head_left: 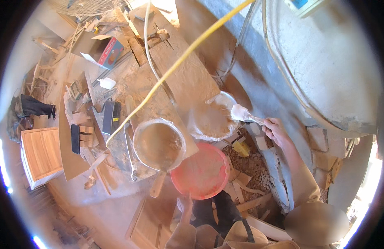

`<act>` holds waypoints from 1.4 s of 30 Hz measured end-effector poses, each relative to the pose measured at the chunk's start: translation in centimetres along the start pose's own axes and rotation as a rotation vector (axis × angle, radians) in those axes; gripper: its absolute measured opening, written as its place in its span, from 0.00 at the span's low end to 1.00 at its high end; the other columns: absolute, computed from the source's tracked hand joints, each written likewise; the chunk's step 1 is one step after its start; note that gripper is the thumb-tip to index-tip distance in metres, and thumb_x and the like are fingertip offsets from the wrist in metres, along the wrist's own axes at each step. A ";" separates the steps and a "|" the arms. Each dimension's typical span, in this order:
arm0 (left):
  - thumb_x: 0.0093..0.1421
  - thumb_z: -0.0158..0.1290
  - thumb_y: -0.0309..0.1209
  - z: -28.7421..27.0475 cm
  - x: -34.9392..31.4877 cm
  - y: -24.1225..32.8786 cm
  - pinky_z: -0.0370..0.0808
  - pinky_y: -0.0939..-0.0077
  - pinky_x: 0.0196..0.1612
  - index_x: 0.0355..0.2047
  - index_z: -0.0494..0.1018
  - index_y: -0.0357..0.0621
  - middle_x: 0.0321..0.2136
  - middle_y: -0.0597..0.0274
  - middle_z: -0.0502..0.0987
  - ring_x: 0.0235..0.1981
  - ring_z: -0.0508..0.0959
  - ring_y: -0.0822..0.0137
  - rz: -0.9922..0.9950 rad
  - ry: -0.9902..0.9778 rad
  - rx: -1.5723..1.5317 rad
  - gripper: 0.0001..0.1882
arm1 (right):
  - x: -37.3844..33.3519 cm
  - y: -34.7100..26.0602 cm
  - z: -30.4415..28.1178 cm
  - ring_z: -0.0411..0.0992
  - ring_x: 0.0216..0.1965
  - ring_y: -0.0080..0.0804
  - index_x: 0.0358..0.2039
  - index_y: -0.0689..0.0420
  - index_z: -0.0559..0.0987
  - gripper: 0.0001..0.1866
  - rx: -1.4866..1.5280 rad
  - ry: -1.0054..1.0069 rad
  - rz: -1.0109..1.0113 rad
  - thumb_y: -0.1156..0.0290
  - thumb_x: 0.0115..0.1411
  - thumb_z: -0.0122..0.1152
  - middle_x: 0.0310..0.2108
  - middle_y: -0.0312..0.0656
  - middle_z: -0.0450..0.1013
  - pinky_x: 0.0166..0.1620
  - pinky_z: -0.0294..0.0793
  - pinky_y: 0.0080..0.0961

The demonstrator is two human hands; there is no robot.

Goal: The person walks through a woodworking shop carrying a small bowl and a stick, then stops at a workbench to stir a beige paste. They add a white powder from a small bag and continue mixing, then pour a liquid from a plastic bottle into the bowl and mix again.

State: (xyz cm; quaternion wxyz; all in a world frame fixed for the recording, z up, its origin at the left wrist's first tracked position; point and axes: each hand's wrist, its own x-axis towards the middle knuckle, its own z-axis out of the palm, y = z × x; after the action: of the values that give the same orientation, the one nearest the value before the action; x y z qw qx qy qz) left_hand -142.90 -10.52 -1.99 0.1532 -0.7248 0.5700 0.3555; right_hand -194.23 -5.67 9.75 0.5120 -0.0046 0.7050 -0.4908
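Observation:
My right hand (pixel 275 132) is closed round the handle of a pale, powder-coated scoop (pixel 240 113). The scoop's head is just over the right rim of a white bucket (pixel 226 99) with brown powdery stuff inside. My left hand (pixel 185 204) is at the near edge of a red plastic basin (pixel 226 166), its fingers partly hidden at the rim. The basin sits close in front of me, and its inside looks dusty. Left of it, on the worktable, rests a round pan (pixel 158 186) with a wooden handle pointing toward me and a brown, dusty inside.
A yellow hose (pixel 192 47) crosses above the dusty worktable (pixel 192 74). On the table lie a wrench (pixel 131 162), a black block (pixel 112 117), a white bottle (pixel 106 83) and an open carton (pixel 111 53). Rubble (pixel 254 162) lies at right. Another person's dark-clad legs (pixel 37 106) show far left.

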 end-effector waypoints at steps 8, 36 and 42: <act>0.55 0.54 0.57 -0.3 0.0 0.8 0.75 0.49 0.36 0.14 0.76 0.35 0.18 0.42 0.78 0.27 0.80 0.43 0.034 0.074 0.065 0.33 | -9.6 -11.0 4.4 0.54 0.15 0.11 0.42 0.66 0.76 0.13 -0.059 -0.118 -0.100 0.70 0.72 0.47 0.23 0.34 0.69 0.16 0.50 0.12; 0.60 0.48 0.60 3.5 -0.8 3.3 0.74 0.45 0.41 0.25 0.79 0.36 0.29 0.38 0.80 0.36 0.80 0.39 0.154 -0.079 0.002 0.34 | -11.1 -0.8 22.1 0.74 0.24 0.34 0.54 0.63 0.75 0.28 -0.626 -0.073 -1.187 0.93 0.51 0.54 0.31 0.46 0.74 0.30 0.78 0.26; 0.63 0.47 0.58 8.8 3.4 9.0 0.73 0.48 0.36 0.26 0.77 0.38 0.22 0.45 0.78 0.28 0.78 0.41 0.307 0.035 -0.201 0.31 | -10.5 1.4 22.8 0.74 0.22 0.32 0.55 0.65 0.75 0.27 -0.532 -0.037 -1.123 0.92 0.52 0.54 0.29 0.45 0.74 0.26 0.75 0.23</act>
State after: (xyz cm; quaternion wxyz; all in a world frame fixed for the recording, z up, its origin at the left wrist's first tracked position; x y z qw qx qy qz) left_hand -153.95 -10.16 -8.90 0.0141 -0.6472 0.6381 0.4169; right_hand -171.96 -15.27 16.48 0.1692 -0.5106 0.6842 -0.4925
